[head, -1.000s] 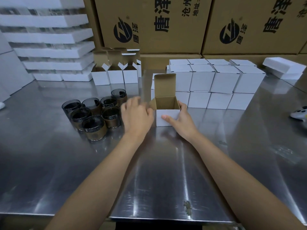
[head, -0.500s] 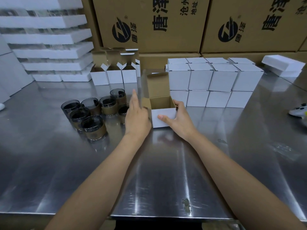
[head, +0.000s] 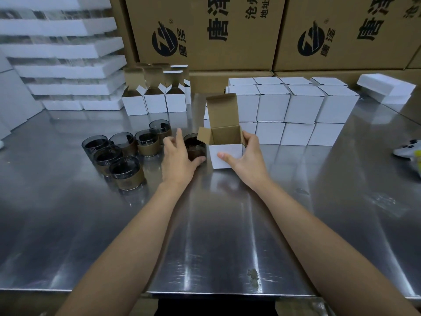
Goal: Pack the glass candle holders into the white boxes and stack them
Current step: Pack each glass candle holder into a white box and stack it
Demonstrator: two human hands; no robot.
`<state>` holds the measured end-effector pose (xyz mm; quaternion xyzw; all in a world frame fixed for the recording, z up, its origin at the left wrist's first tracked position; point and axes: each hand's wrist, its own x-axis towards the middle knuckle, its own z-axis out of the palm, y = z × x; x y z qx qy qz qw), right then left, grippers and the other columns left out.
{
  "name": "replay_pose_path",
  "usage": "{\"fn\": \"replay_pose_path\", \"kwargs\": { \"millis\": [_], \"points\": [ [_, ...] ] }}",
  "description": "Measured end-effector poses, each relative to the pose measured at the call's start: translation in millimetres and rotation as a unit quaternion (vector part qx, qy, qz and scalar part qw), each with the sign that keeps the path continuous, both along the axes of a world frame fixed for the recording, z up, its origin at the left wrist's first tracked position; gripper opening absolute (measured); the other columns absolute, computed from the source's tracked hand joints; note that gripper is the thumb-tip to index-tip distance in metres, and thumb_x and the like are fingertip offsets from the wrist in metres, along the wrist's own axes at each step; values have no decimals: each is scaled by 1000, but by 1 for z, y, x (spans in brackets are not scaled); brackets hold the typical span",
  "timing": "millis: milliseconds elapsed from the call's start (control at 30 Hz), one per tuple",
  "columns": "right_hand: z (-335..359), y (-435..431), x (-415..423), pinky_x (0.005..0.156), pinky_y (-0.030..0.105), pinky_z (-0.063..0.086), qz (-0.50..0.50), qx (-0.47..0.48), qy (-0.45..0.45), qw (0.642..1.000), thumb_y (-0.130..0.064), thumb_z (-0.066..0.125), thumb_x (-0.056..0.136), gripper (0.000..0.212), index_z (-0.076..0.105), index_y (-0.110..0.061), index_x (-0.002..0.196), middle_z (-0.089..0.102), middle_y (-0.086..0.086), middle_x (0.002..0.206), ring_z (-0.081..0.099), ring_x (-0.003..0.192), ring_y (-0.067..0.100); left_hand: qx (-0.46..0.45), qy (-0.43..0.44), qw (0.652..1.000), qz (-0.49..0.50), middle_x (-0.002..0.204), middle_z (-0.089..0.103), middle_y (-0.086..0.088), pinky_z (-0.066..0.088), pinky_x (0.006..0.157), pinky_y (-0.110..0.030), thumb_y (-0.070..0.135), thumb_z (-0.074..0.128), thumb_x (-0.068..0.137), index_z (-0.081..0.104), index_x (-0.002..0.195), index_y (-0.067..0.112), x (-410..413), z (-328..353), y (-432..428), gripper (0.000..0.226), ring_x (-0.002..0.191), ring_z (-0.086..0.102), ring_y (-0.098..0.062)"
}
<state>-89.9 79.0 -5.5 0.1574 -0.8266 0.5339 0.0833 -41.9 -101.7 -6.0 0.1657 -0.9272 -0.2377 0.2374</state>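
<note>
l hand grips candle holder, r hand grips box

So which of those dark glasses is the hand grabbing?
The glass right beside the open white box, gripped by the left hand. The other glasses stand clustered further left, untouched.

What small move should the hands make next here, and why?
Probably lift the candle holder that the left hand grips and lower it into the open white box. The right hand holds that box, its lid flap stands up and it looks empty.
</note>
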Motion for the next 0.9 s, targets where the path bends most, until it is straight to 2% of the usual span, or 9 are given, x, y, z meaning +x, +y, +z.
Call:
{"fn": "replay_pose_path", "kwargs": {
  "millis": [100, 200, 267, 400, 500, 633, 767, 833, 900],
  "points": [
    [0, -1, -1, 99, 29, 42, -16, 8, 3, 1000, -45, 81, 72, 84, 32, -18, 135, 46, -5, 137, 50, 120, 10, 33, -35, 999, 12, 143, 33, -15, 39, 104, -44, 55, 79, 70, -3, 155, 13, -3, -5, -6, 125, 133, 33, -30],
    [-1, -1, -3, 95, 27, 41, -24, 10, 3, 1000, -46, 81, 71, 85, 32, -20, 135, 46, -6, 135, 50, 119, 10, 115, -39, 992, -32, 149, 42, -10, 32, 112, -47, 49, 78, 74, 1, 155, 18, -9, -8, -13, 116, 138, 34, -31],
    [-2, -1, -3, 92, 24, 39, -28, 13, 4, 1000, -48, 81, 70, 85, 32, -21, 134, 46, -6, 135, 50, 119, 9, 111, -39, 992, -41, 148, 43, -11, 32, 112, -46, 50, 77, 75, 8, 155, 21, -10, -10, -13, 110, 138, 35, -32],
    [-2, -1, -4, 89, 22, 36, -32, 16, 5, 999, -49, 80, 70, 87, 31, -19, 136, 45, -6, 136, 48, 120, 9, 57, -54, 997, -24, 155, 32, -8, 24, 114, -46, 64, 77, 65, 11, 155, 17, -10, -10, -11, 121, 143, 23, -30],
    [-2, -2, -4, 90, 22, 37, -33, 19, 11, 999, -50, 80, 70, 87, 32, -19, 136, 45, -5, 136, 48, 120, 10, 101, -42, 991, -78, 158, 25, -4, 20, 118, -43, 55, 80, 68, 5, 155, 16, -11, -7, -16, 122, 146, 15, -25],
    [-2, -2, -4, 90, 23, 37, -38, 25, 11, 999, -51, 80, 70, 87, 31, -20, 136, 45, -6, 137, 49, 119, 9, 176, -28, 973, -146, 156, 33, 0, 27, 114, -31, 35, 85, 70, 6, 156, 21, -8, -4, -21, 117, 144, 29, -18],
    [-2, -1, -4, 91, 25, 41, -32, 21, 15, 999, -50, 81, 70, 86, 31, -22, 134, 46, -6, 135, 50, 116, 8, 108, -40, 989, -92, 155, 26, -8, 31, 113, -47, 50, 82, 69, -2, 155, 25, -5, -1, -17, 123, 145, 22, -25],
    [-2, -2, -4, 92, 26, 44, -27, 25, 22, 999, -48, 81, 70, 85, 31, -22, 133, 46, -6, 135, 51, 116, 8, 118, -56, 986, -107, 153, 23, -11, 28, 114, -47, 48, 82, 70, -12, 154, 25, -4, 1, -19, 127, 144, 20, -27],
    [-3, -2, -4, 92, 25, 43, -23, 27, 28, 999, -48, 81, 70, 84, 30, -23, 133, 45, -6, 135, 51, 116, 8, 160, -74, 974, -144, 158, 18, -9, 21, 118, -41, 36, 85, 70, -16, 153, 23, -3, 3, -23, 131, 146, 17, -24]
  ]
}}
